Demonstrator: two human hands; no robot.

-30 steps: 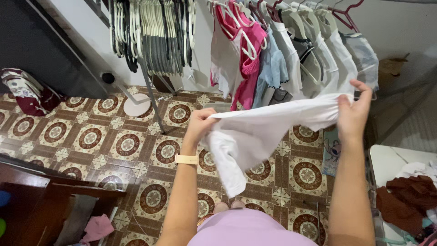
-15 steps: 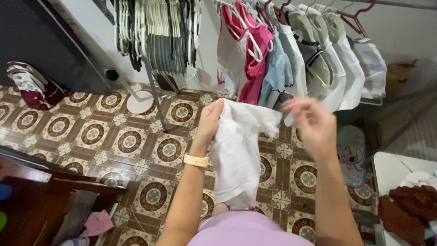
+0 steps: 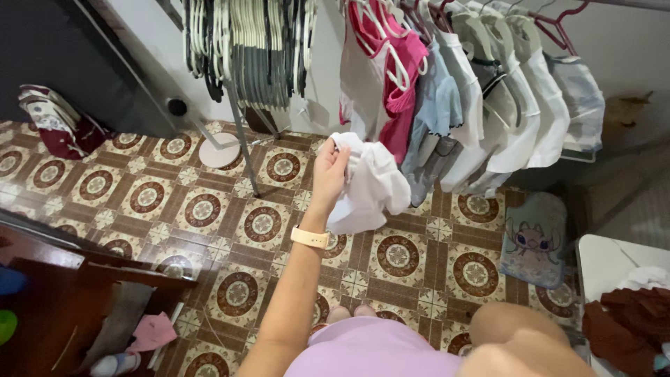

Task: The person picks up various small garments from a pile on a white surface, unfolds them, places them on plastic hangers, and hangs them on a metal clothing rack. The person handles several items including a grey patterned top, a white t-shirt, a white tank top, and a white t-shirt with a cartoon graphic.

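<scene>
Left hand point(image 3: 329, 169) fingers pinch the bunched white garment point(image 3: 368, 183), held up by the clothes rack point(image 3: 481, 77). Right hand has let go since a second ago and dropped low, out of view; fingers can't tell. One-handed hold now.

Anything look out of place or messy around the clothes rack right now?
Nothing looks spilled or damaged. The left hand grips a bunched white garment near the hanging clothes. Loose items do lie about: a pink cloth on the floor by the dark wooden furniture, and a heap of brown clothes on the white table.
</scene>
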